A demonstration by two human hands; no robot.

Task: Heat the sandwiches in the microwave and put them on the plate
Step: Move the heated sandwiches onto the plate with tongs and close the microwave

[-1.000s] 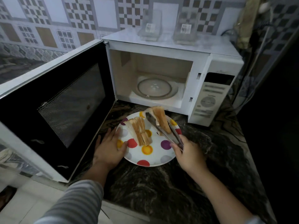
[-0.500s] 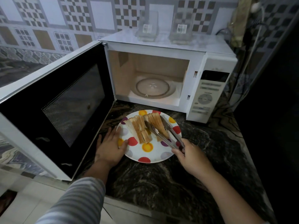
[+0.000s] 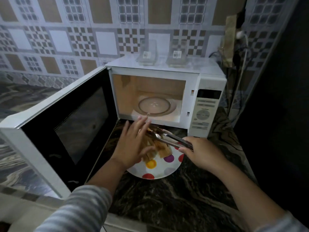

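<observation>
The white microwave (image 3: pixel 207 84) stands with its door (image 3: pixel 66 124) swung wide to the left; only the glass turntable (image 3: pixel 156 106) shows inside. In front of it a white plate with coloured dots (image 3: pixel 160 169) lies on the dark marble counter and carries the toasted sandwich pieces (image 3: pixel 160 149). My left hand (image 3: pixel 132 144), fingers straight and spread, hovers over the plate's left side and hides part of the sandwiches. My right hand (image 3: pixel 202 153) grips metal tongs (image 3: pixel 168 138), whose tips lie over the sandwiches.
Two clear glass containers (image 3: pixel 147 54) with labels stand on top of the microwave. Cables and a plug (image 3: pixel 240 36) hang at the wall to the right. A dark surface (image 3: pixel 275 97) closes off the right side. The counter edge (image 3: pixel 127 220) runs just below the plate.
My left hand has lifted off the plate's left rim and moved over the sandwiches with fingers spread. The tongs now lie flatter, pointing left. The second sandwich lies on the plate.
</observation>
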